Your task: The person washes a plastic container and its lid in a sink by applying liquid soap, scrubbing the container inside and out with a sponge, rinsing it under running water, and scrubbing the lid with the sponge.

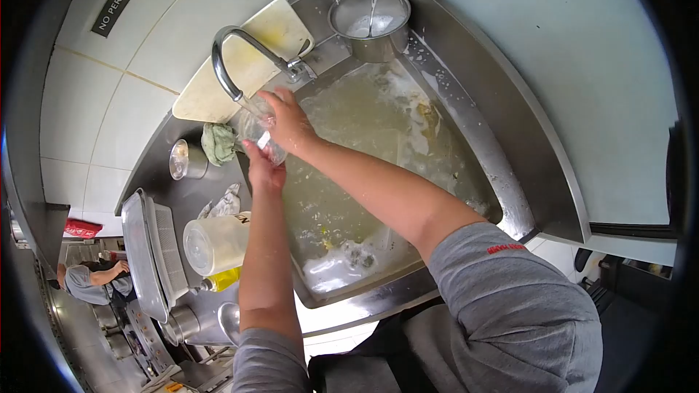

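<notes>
Under the curved tap [227,65], a clear see-through container [253,129] with a small white patch is between my two hands, and water runs onto it. My left hand [266,172] grips it from the near side, thumb up along the wall. My right hand [291,124] is closed about its other side, with fingertips near the spout; part of its grip is hidden. Below and to the right lies the sink [502,196], full of cloudy water with foam and food bits.
A stained cutting board [211,91] leans behind the tap. A metal pot [378,47] stands at the sink's far corner. On the left counter are a green cloth [218,144], a metal tin [188,160], a plastic tub [215,245], a yellow bottle [224,279] and stacked trays [149,255]. Another person [91,282] works far left.
</notes>
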A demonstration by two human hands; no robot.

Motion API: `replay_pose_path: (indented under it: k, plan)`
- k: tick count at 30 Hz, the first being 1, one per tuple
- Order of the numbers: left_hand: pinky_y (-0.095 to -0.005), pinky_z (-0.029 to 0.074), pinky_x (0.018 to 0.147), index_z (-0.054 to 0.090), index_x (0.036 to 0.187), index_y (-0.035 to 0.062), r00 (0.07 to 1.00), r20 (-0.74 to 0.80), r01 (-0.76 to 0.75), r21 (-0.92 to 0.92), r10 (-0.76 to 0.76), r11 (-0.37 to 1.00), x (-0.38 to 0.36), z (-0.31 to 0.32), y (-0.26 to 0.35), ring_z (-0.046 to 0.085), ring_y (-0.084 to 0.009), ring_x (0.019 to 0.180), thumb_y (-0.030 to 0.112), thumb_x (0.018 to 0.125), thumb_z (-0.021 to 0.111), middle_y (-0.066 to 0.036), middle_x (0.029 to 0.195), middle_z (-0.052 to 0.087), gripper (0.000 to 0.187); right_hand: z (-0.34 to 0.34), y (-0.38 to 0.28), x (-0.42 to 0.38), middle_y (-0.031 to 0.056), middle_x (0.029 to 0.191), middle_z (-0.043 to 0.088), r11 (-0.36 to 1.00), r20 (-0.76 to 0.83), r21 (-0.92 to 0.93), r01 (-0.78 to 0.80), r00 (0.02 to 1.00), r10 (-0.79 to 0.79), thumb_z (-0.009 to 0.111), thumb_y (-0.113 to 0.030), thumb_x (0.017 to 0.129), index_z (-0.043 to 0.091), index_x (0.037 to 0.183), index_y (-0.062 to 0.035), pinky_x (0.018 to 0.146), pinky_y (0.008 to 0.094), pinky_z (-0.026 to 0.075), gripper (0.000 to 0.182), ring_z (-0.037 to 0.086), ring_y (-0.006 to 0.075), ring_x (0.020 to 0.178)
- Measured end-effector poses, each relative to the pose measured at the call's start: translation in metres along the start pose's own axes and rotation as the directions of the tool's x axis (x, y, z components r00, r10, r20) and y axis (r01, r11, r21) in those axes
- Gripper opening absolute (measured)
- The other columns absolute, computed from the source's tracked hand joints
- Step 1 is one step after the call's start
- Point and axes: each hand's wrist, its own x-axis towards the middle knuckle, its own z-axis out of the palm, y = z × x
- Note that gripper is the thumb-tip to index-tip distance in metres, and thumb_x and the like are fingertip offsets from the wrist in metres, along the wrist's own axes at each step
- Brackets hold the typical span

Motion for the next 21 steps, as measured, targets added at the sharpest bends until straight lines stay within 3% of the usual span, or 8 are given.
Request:
replay_pose_path:
  k: [2,3,4,9,11,12,19,21]
  plan:
    - [-0.0354,0.054,0.079,0.05,0.125,0.0078,0.999,0.026,0.038,-0.009,-0.038,0.999,-0.007,0.013,-0.016,0.063,-0.0182,0.091,0.052,0.098,0.038,-0.008,0.111,0.064,0.053,0.003,-0.008,0.004,0.0223,0.13,0.053,0.848,0.137,0.157,-0.507,0.861,0.489,0.054,-0.008,0.086,0.055,0.13,-0.0149,0.09,0.0392,0.048,0.044,0.059,0.0322,0.112]
    - [-0.0365,0.053,0.081,0.05,0.124,0.0084,0.996,0.049,0.074,-0.014,-0.073,0.997,-0.01,0.018,-0.024,0.063,-0.0186,0.093,0.053,0.098,0.039,-0.007,0.111,0.064,0.053,0.0,-0.012,0.001,0.0223,0.13,0.053,0.848,0.138,0.154,-0.508,0.861,0.49,0.054,-0.008,0.086,0.055,0.13,-0.0149,0.09,0.0392,0.048,0.044,0.059,0.0322,0.112]
    - [-0.0374,0.051,0.083,0.049,0.127,0.0089,0.999,-0.035,0.004,0.228,0.004,0.974,-0.021,0.04,-0.019,0.061,-0.0209,0.099,0.052,0.098,0.04,-0.008,0.116,0.061,0.053,-0.007,-0.018,-0.006,0.0214,0.127,0.056,0.875,0.148,0.203,-0.439,0.897,0.416,0.053,-0.003,0.085,0.054,0.13,-0.0152,0.091,0.0389,0.048,0.047,0.058,0.0335,0.113]
    - [-0.0429,0.043,0.097,0.039,0.138,0.0067,0.997,0.074,0.024,0.089,-0.031,0.996,-0.007,0.05,0.021,0.053,-0.0274,0.115,0.037,0.1,0.038,-0.014,0.129,0.052,0.049,-0.039,-0.01,-0.047,0.0132,0.134,0.054,0.988,0.261,0.153,-0.001,0.965,-0.04,0.052,0.003,0.083,0.05,0.135,-0.0182,0.099,0.043,0.043,0.057,0.052,0.034,0.122]
    - [-0.0505,0.031,0.109,0.035,0.142,0.0072,0.935,0.271,0.268,-0.113,-0.23,0.957,-0.018,0.057,0.044,0.044,-0.0322,0.127,0.038,0.101,0.027,-0.017,0.139,0.044,0.052,-0.044,0.007,-0.054,0.008,0.141,0.048,0.893,0.308,-0.365,0.263,0.939,-0.151,0.052,-0.001,0.086,0.044,0.139,-0.0199,0.105,0.0496,0.035,0.057,0.046,0.0331,0.128]
    - [-0.0489,0.034,0.108,0.034,0.142,0.0038,0.849,0.474,0.286,-0.041,-0.234,0.957,-0.023,0.055,0.048,0.045,-0.0324,0.127,0.033,0.101,0.031,-0.018,0.14,0.044,0.05,-0.041,0.014,-0.054,0.0029,0.151,0.034,0.827,0.407,-0.492,0.273,0.911,-0.059,0.059,-0.012,0.087,0.035,0.145,-0.0229,0.111,0.0545,0.026,0.063,0.035,0.032,0.137]
    - [-0.0407,0.039,0.103,0.042,0.138,0.0069,0.966,0.259,-0.036,0.111,0.006,0.993,-0.021,0.03,0.038,0.05,-0.0267,0.119,0.029,0.101,0.041,-0.008,0.131,0.052,0.043,-0.035,-0.007,-0.037,0.0038,0.158,0.017,0.831,0.54,-0.416,0.369,0.836,-0.101,0.057,-0.046,0.09,0.028,0.148,-0.0189,0.113,0.0548,0.022,0.07,0.018,0.0346,0.143]
    - [-0.0332,0.045,0.096,0.049,0.131,0.008,0.975,0.162,-0.159,0.024,0.154,0.987,-0.026,0.03,0.03,0.055,-0.0182,0.109,0.027,0.101,0.047,-0.003,0.123,0.057,0.036,-0.036,-0.001,-0.018,0.0065,0.158,0.013,0.859,0.338,-0.508,0.062,0.932,0.133,0.052,-0.053,0.091,0.027,0.148,-0.0154,0.113,0.0562,0.021,0.073,0.014,0.0351,0.144]
